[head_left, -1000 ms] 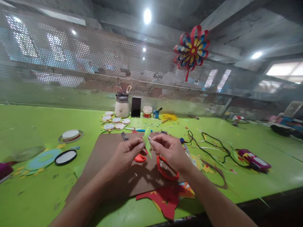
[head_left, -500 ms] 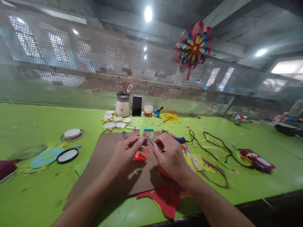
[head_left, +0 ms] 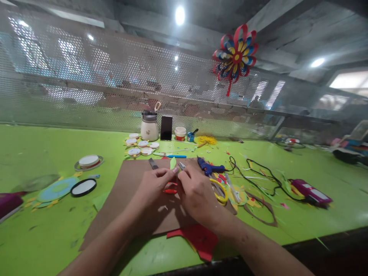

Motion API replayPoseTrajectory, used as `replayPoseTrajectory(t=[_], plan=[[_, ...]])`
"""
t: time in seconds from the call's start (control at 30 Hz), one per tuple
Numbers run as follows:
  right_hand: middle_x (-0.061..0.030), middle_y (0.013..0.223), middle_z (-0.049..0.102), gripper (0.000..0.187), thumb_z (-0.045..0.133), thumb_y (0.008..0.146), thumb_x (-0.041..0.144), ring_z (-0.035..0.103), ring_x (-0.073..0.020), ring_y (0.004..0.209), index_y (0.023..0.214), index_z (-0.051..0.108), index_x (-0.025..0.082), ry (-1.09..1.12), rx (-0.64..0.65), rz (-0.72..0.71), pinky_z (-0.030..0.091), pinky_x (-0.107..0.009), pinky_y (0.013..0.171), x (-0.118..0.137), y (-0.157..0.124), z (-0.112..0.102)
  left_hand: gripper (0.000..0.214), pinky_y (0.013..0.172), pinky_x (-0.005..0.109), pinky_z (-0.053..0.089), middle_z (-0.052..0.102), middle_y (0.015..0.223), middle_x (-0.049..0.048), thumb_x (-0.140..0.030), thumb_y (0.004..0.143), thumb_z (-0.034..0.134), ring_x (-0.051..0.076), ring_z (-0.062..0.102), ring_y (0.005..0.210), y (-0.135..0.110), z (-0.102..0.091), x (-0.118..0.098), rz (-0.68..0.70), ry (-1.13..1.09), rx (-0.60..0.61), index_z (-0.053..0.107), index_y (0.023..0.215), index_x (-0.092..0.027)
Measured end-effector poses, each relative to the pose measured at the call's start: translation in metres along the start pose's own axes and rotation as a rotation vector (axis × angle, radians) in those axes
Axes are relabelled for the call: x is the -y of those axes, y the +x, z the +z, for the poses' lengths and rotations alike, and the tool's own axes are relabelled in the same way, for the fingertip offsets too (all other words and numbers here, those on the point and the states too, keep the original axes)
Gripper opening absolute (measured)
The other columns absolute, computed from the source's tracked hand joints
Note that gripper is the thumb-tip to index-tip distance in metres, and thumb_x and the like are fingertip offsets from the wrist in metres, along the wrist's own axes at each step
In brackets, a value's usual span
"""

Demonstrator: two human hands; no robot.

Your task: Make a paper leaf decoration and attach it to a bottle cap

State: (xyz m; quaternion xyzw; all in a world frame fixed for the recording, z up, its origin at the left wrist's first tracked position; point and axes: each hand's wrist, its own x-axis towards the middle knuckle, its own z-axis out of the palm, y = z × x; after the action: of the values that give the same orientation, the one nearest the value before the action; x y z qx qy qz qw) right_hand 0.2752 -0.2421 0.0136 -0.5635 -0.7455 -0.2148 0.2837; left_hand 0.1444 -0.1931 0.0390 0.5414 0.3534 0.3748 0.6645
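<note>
Compared with half a second ago, the right hand [head_left: 198, 191] has come nearer to the left hand [head_left: 155, 186], and it no longer covers so much of the blue glue gun [head_left: 211, 167] and the yellow handle [head_left: 226, 194]. Also the green paper piece [head_left: 173, 163] now shows shorter above the left fingers, with a leaf-like tip.

From where I stand, the left thumb and forefinger pinch this piece, over the brown board [head_left: 126, 184] on the desk [head_left: 63, 237]. The right fingers are drawn narrow, just beside the left ones, but I cannot tell what they hold; the back of the hand hides it. Just beyond them a metal tip [head_left: 182, 165] is visible, and a red handle [head_left: 170, 191] shows below the left fingers.

In my judgement, the small piece could tear or crease if the two hands pull unevenly. It could also slip out, because the pinch seems to have little paper to grip. The metal tip is close to the fingertips, so a careless push could prick the skin.
</note>
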Motion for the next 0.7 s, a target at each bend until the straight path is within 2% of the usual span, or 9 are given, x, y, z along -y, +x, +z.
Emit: replayPoseTrajectory(t=[0.1,0.2,0.33,0.4,0.5,0.6,0.7], plan=[[-0.0075,0.084,0.057,0.016,0.047,0.091,0.013,0.050,-0.0193,0.073,0.082,0.059,0.016,0.016,-0.004,-0.001,0.036,-0.030,0.063,0.000,0.000,0.002,0.028,0.048,0.024,0.043,0.062,0.060,0.0039,-0.040,0.065,0.075,0.016,0.058,0.054,0.006,-0.002,0.005,-0.073,-0.077,0.028,0.066,0.070,-0.013],[-0.0078,0.082,0.057,0.021,0.045,0.093,0.014,0.051,-0.0193,0.074,0.078,0.060,0.015,0.063,0.001,0.008,0.038,-0.031,0.064,0.000,0.000,0.000,0.023,0.052,0.023,0.045,0.063,0.060,0.0029,-0.032,0.061,0.078,0.013,0.057,0.056,0.010,-0.006,0.010,-0.060,-0.119,-0.005,0.068,0.067,-0.012],[-0.0090,0.085,0.060,0.016,0.052,0.090,0.022,0.055,-0.0197,0.078,0.083,0.063,0.013,0.282,0.019,0.063,0.042,-0.032,0.069,-0.002,0.000,-0.010,0.020,0.054,0.024,0.047,0.064,0.060,0.0027,-0.028,0.063,0.077,0.013,0.058,0.055,0.011,-0.011,0.010,-0.053,-0.114,-0.033,0.066,0.066,-0.012],[-0.0076,0.083,0.061,0.014,0.057,0.087,0.024,0.055,-0.0184,0.076,0.083,0.065,0.013,0.446,-0.009,0.152,0.043,-0.030,0.068,-0.007,0.002,-0.013,0.019,0.054,0.026,0.049,0.064,0.062,0.0029,-0.028,0.065,0.076,0.014,0.059,0.055,0.011,-0.013,0.008,-0.054,-0.117,-0.035,0.065,0.068,-0.012],[-0.0045,0.076,0.062,0.015,0.057,0.086,0.026,0.055,-0.0158,0.069,0.079,0.066,0.015,0.678,-0.030,0.367,0.044,-0.029,0.065,-0.020,0.005,-0.010,0.020,0.056,0.027,0.050,0.063,0.064,0.0023,-0.027,0.065,0.076,0.014,0.060,0.057,0.011,-0.015,0.005,-0.054,-0.128,-0.032,0.064,0.070,-0.013],[-0.0018,0.071,0.063,0.017,0.057,0.085,0.029,0.056,-0.0144,0.066,0.080,0.066,0.016,0.950,0.073,0.524,0.044,-0.028,0.064,-0.028,0.008,-0.003,0.022,0.058,0.025,0.049,0.062,0.064,0.0014,-0.029,0.063,0.078,0.013,0.059,0.059,0.011,-0.014,0.004,-0.049,-0.122,-0.015,0.065,0.069,-0.013],[-0.0006,0.072,0.064,0.015,0.062,0.081,0.031,0.056,-0.0136,0.067,0.081,0.067,0.017,1.153,0.122,0.598,0.044,-0.028,0.065,-0.027,0.009,0.002,0.026,0.059,0.024,0.047,0.063,0.065,0.0021,-0.033,0.063,0.078,0.013,0.057,0.060,0.011,-0.011,0.005,-0.048,-0.051,0.031,0.068,0.073,-0.012]])
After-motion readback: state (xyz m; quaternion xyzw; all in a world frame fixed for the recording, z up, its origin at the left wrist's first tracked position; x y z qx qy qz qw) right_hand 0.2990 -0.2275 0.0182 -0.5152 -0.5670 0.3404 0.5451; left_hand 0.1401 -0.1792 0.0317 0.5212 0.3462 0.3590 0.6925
